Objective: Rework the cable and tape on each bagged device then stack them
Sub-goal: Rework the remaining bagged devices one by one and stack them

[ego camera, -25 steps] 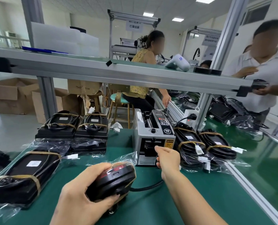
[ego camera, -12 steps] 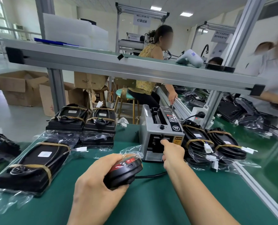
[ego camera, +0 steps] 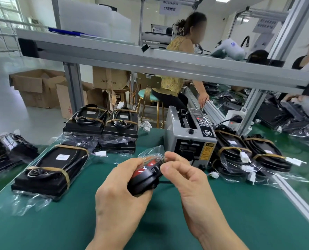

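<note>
My left hand (ego camera: 121, 192) grips a black bagged device (ego camera: 144, 175) with a red patch on top, held above the green table (ego camera: 240, 222). My right hand (ego camera: 184, 179) is at the device's far end, its thumb and fingertips pinching something small there, probably a strip of tape. A black cable (ego camera: 165, 182) trails from the device under my right hand. The grey tape dispenser (ego camera: 189, 138) stands just behind my hands. One taped bagged device (ego camera: 50, 168) lies to the left. A stack of taped devices (ego camera: 103, 127) sits behind it.
More bagged devices (ego camera: 249, 154) with white connectors lie right of the dispenser, and others (ego camera: 7, 150) at the far left. An aluminium shelf beam (ego camera: 168, 64) crosses overhead. A seated person (ego camera: 179, 69) and another worker (ego camera: 308, 83) are beyond. Cardboard boxes (ego camera: 36, 87) stand on the floor.
My right hand has left the dispenser's slot and come back to the device's far end. My left hand kept hold of the device.
</note>
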The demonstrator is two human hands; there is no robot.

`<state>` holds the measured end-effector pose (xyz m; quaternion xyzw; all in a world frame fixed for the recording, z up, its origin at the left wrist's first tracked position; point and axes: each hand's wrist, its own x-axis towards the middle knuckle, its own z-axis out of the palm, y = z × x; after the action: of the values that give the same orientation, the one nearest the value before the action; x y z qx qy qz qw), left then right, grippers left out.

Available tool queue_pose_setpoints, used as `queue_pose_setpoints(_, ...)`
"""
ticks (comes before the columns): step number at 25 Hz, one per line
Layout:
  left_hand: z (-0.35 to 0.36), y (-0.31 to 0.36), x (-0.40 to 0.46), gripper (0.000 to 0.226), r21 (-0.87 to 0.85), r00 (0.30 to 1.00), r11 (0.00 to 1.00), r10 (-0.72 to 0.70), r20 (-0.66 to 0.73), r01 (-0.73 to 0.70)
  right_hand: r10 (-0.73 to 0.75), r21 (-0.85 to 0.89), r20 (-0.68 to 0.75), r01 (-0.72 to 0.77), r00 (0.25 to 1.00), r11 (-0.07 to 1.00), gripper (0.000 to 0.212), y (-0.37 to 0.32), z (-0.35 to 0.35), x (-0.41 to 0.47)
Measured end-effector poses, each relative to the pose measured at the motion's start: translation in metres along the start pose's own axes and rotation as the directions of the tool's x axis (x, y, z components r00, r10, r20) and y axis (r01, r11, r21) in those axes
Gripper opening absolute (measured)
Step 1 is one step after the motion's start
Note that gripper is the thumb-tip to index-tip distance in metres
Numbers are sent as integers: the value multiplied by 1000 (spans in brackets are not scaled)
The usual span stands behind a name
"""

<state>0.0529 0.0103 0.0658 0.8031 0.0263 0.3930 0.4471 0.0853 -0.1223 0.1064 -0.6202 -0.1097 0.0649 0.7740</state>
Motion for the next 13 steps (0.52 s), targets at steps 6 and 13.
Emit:
queue_pose_setpoints(6,5,3,-3,61,39,999,998,45,-15,-44,8,-69,-45,-11,999,998,12,3,0,0)
queue_pose_setpoints(13,6,6,-4,64,44,999,998,49,-10,-49,12,-91,-41,-16,999,996,12,3,0,1)
